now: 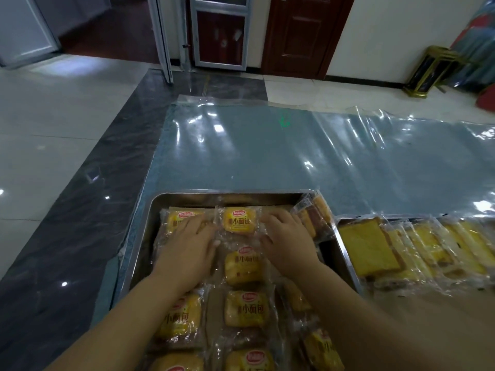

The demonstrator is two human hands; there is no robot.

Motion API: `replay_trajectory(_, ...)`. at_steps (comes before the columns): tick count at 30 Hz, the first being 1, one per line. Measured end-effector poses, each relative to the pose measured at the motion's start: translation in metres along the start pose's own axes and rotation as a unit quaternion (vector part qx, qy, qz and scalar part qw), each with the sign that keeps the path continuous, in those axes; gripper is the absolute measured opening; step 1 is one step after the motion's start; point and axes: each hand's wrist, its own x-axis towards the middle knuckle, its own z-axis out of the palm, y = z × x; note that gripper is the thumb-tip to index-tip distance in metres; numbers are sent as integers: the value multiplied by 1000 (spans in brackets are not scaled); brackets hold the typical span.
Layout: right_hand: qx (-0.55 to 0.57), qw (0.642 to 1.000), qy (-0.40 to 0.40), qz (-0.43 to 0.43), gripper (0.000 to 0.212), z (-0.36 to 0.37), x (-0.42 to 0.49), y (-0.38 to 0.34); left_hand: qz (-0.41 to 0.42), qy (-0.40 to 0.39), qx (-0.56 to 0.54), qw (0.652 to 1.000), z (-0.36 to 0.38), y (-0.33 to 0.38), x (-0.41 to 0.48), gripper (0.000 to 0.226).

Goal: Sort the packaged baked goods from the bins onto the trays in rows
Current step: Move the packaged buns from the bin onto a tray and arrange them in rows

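A steel tray lies in front of me on a plastic-covered floor, filled with rows of small yellow bread packets. My left hand lies flat, fingers straight, on the packets of the left row. My right hand lies flat on the packets of the right row. Between the two hands sits one bread packet at the far end of the middle row, with more packets behind it toward me. A second tray at the right holds overlapping packets of yellow cake slices.
Some cake-slice packets lean over the first tray's far right corner. A clear plastic sheet covers the floor beyond the trays. Dark tiles run along the left. Doors and a gold-framed stand are far off by the wall.
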Motion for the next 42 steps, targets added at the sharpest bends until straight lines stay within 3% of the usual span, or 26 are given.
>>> replay_trajectory(4,-105,986,118,48,24,-29,-5,34,39,6,-41,998,8,32,14,30)
replay_trajectory(6,-62,980,150,116,34,-42,-7,50,53,-7,-48,997,14,49,25,30)
replay_trajectory(8,-13,977,87,194,44,-49,-9,61,56,-25,-53,997,23,64,36,34)
replay_trajectory(11,-31,980,20,193,51,-47,-11,75,43,-53,-76,995,36,82,52,43)
replay_trajectory(13,14,981,-6,194,52,-46,-10,78,30,-73,-100,992,43,91,62,51)
replay_trajectory(19,158,975,3,156,38,-47,-8,87,-32,-128,-228,965,53,109,93,75)
replay_trajectory(23,148,984,-1,96,29,-49,-9,94,-65,-116,-308,942,52,114,98,63)
replay_trajectory(27,174,979,-17,104,39,-54,-12,103,-83,-65,-341,934,46,108,80,27)
replay_trajectory(29,199,973,-23,113,41,-57,-13,105,-78,-33,-357,930,42,105,67,23)
replay_trajectory(32,252,958,-32,130,48,-62,-14,104,-62,-16,-355,933,37,100,49,20)
replay_trajectory(35,287,944,-50,156,57,-64,-10,105,-26,-40,-275,960,37,92,35,17)
replay_trajectory(38,258,949,-41,174,46,-62,-7,105,3,-55,-209,976,38,90,27,19)
replay_trajectory(42,235,953,-15,189,31,-57,-4,105,15,-59,-188,980,39,94,27,41)
